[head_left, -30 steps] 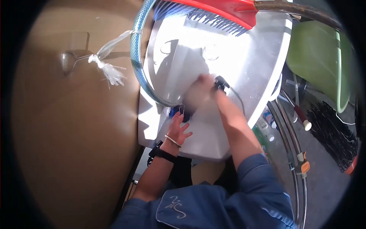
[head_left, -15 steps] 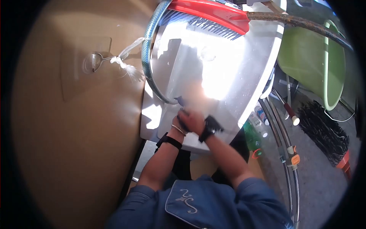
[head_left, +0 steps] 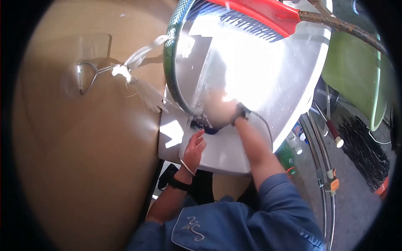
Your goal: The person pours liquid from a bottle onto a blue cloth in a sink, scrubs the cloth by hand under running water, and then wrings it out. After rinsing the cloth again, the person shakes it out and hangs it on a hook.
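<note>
My left hand (head_left: 194,148) is raised over the near rim of a white basin (head_left: 217,157), its fingers stretched out and holding nothing. Just beyond its fingertips lies a dark blue, wet bundle (head_left: 208,126) that looks like cloth, flecked with white. Motion smears my right hand (head_left: 221,109) over the basin beside that bundle; its fingers do not show clearly, and I cannot tell whether it holds anything. A blue-green hose (head_left: 171,67) curves down the basin's left side, its lower end close to the bundle. Glare washes out the basin's middle.
A red broom head (head_left: 264,12) with blue bristles lies across the basin's far end. At left, a wall hook (head_left: 90,75) carries white tied strands (head_left: 134,71). To the right are a green tub (head_left: 356,79), a black mop (head_left: 364,150), metal pipes (head_left: 320,167) and bottles (head_left: 287,157).
My hands, together half a second ago, have come apart. The left drew back with its fingers extended; the right moved farther into the basin. The dark bundle shows more now, and the view has shifted slightly.
</note>
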`<state>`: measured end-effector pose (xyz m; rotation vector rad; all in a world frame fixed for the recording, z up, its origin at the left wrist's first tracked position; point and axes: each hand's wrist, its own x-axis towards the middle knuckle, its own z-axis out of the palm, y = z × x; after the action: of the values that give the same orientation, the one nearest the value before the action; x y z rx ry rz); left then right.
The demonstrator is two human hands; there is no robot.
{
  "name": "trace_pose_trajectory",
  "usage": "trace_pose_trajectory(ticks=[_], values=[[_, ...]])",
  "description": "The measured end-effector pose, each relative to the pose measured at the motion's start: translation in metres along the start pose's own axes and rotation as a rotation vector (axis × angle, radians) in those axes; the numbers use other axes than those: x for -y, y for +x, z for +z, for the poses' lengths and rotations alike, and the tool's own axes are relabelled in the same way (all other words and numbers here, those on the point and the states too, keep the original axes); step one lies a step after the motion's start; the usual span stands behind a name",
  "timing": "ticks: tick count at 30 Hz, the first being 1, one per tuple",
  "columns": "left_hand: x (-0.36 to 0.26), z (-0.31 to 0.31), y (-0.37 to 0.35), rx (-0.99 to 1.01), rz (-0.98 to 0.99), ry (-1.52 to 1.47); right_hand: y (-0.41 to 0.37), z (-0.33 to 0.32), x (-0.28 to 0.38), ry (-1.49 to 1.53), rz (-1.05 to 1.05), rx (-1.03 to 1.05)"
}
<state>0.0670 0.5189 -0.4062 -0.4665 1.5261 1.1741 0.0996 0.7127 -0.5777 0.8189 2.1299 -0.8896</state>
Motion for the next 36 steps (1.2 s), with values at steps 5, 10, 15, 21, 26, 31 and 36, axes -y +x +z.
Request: trace_pose_trajectory(ticks=[5, 10, 15, 21, 26, 31, 36], values=[[0.003, 0.005, -0.009, 0.023, 0.346, 0.561, 0.104, -0.089, -0.002, 0.356, -0.114, -0.726], [0.0, 0.005, -0.011, -0.04, 0.74, 0.998, 0.074, 0.044, 0.017, 0.007, -0.295, -0.683], [0.004, 0.001, -0.014, -0.087, 0.79, 0.944, 0.031, 0.066, 0.023, -0.174, -0.395, -0.436], [0.01, 0.004, -0.015, -0.095, 0.899, 1.018, 0.024, 0.007, 0.026, -0.255, -0.199, -0.392], [0.014, 0.002, -0.013, -0.072, 0.972, 1.099, -0.024, 0.085, -0.001, -0.303, -0.39, -0.373], [0.012, 0.006, -0.012, -0.088, 0.97, 1.081, 0.025, 0.028, 0.021, -0.35, -0.324, -0.28], [0.012, 0.003, -0.017, -0.078, 1.005, 1.13, -0.014, 0.09, 0.02, -0.224, -0.32, -0.194]])
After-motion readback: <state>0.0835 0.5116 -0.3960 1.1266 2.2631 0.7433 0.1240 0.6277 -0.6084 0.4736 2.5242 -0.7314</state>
